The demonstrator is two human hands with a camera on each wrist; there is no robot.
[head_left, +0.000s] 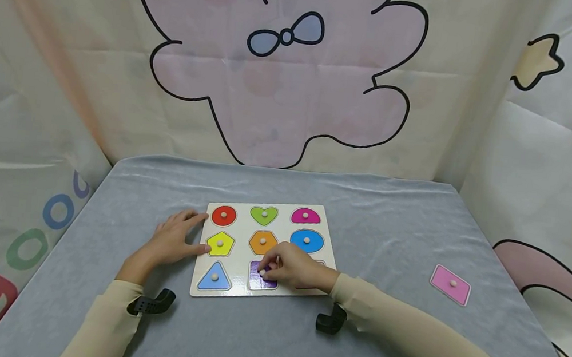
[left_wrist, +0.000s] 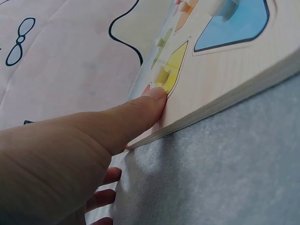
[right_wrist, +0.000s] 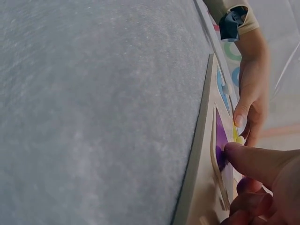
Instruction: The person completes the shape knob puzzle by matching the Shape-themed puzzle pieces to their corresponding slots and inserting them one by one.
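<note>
A pale wooden shape puzzle board (head_left: 240,226) lies on the grey cloth. My right hand (head_left: 290,266) pinches the knob of the purple square piece (head_left: 255,281) at the board's front middle. In the right wrist view the purple piece (right_wrist: 219,133) sits a little raised along one edge. My left hand (head_left: 172,239) rests against the board's left side, fingers extended. Its thumb (left_wrist: 150,101) touches the board beside the yellow pentagon (left_wrist: 176,65), and the index fingertip meets the edge near the red circle (head_left: 220,220). The blue triangle (head_left: 209,280) lies at the front left corner.
A pink rectangle piece (head_left: 446,279) with a knob lies apart on the cloth (head_left: 390,229), at the right. The green heart, magenta half circle, orange hexagon (head_left: 260,236) and blue oval (head_left: 313,240) fill other board places. My right hand partly covers the board's front right corner.
</note>
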